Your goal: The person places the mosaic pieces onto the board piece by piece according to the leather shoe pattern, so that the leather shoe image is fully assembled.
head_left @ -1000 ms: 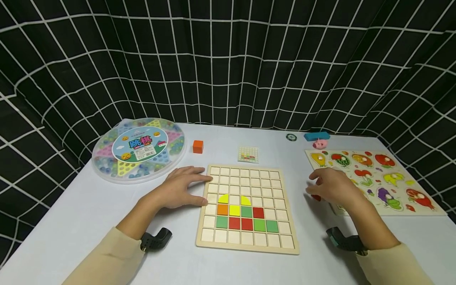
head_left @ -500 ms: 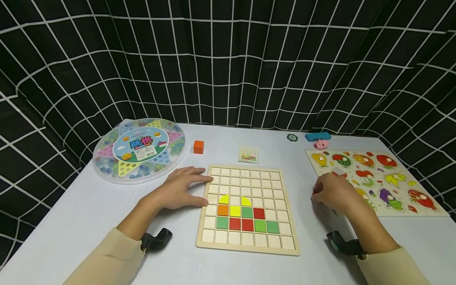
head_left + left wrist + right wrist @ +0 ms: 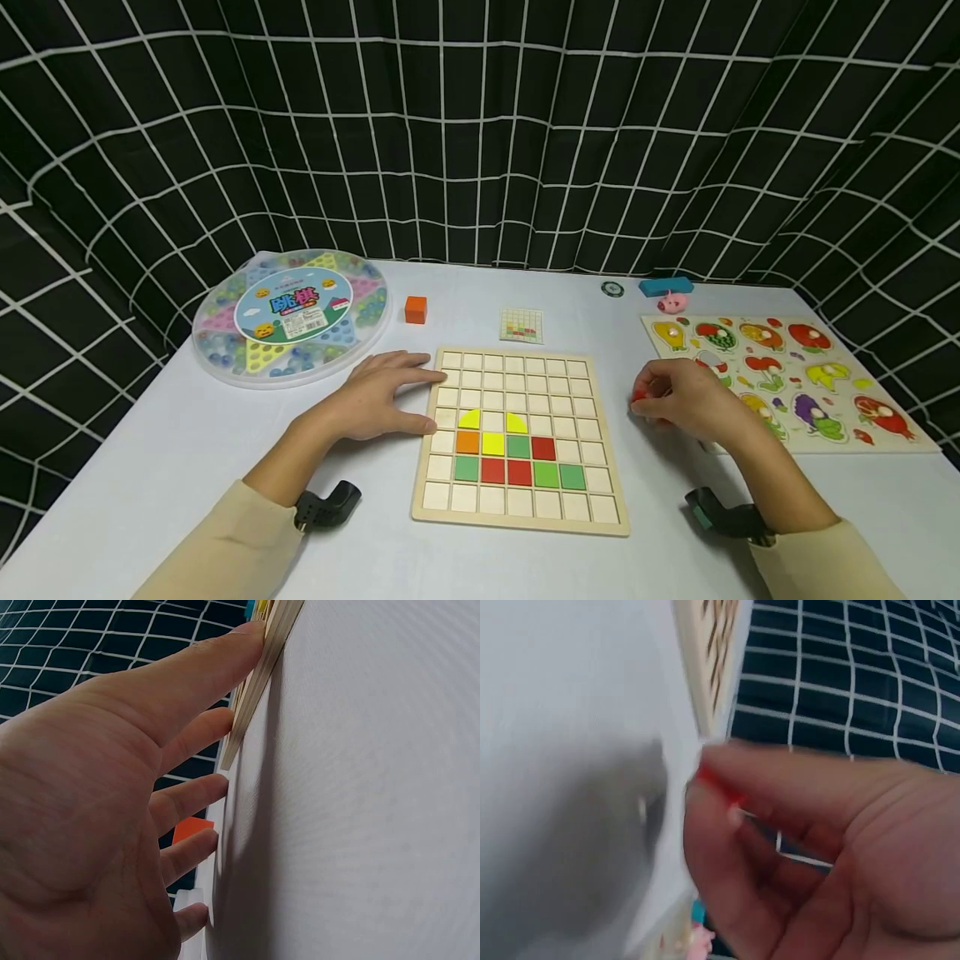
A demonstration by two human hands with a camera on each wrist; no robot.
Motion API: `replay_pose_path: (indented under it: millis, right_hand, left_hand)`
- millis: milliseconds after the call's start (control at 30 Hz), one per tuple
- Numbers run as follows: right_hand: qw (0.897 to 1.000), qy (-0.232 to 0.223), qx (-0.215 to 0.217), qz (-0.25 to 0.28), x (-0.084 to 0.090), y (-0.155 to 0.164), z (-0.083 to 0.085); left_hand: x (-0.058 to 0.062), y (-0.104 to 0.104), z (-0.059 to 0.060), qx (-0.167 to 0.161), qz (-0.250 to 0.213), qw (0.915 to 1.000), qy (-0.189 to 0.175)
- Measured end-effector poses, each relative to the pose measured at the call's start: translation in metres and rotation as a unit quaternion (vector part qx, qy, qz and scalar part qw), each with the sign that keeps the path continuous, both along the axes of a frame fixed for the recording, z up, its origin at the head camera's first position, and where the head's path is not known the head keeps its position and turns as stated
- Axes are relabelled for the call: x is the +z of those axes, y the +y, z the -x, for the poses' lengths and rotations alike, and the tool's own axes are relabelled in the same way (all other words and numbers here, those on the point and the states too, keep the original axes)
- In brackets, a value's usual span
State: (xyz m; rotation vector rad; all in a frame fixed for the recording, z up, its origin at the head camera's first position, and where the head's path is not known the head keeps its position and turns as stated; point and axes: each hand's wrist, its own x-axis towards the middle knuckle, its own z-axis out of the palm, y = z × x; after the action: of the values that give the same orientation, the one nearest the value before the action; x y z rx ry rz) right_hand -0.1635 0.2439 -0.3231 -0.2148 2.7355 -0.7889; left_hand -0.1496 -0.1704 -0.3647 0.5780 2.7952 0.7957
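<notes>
1 red tile [image 3: 638,395] pinched in right hand [image 3: 686,402], axis unclear, left hand [image 3: 375,400] flat

A white table [image 3: 187,442] holds a wooden grid board [image 3: 520,442]. Beside it lie a round marble game [image 3: 291,317], an orange cube [image 3: 416,309] and a fruit puzzle [image 3: 787,375].

Two blue characters — 跳棋 — stand on the round marble-game box [image 3: 291,315] lid's label.

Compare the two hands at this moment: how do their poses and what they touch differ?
The left hand lies flat with straight fingers against the left edge of the wooden grid board; the right hand is curled, pinching a small red piece. The left hand rests on the table; the right hand lies between the board and the fruit puzzle. Both wear beige sleeves.
</notes>
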Motion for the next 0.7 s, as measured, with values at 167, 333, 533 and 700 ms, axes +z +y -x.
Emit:
replay_pose_path:
  millis: [167, 333, 533, 700]
  right_hand:
    - [0.992, -0.047, 0.063, 0.095, 0.003, -0.019, -0.005]
    - [0.981, -0.075, 0.115, 0.140, 0.003, -0.041, -0.012]
    - [0.975, -0.091, 0.129, 0.155, -0.004, -0.057, -0.017]
    - [0.977, -0.101, 0.119, 0.148, -0.007, -0.065, -0.020]
  left_hand:
    - [0.000, 0.000, -0.001, -0.001, -0.001, 1.0000, 0.002]
    - [0.000, -0.001, -0.001, 0.000, -0.002, 1.0000, 0.001]
    - [-0.001, 0.000, 0.000, 0.000, -0.002, 1.0000, 0.002]
    - [-0.001, 0.000, 0.000, 0.000, -0.003, 1.0000, 0.000]
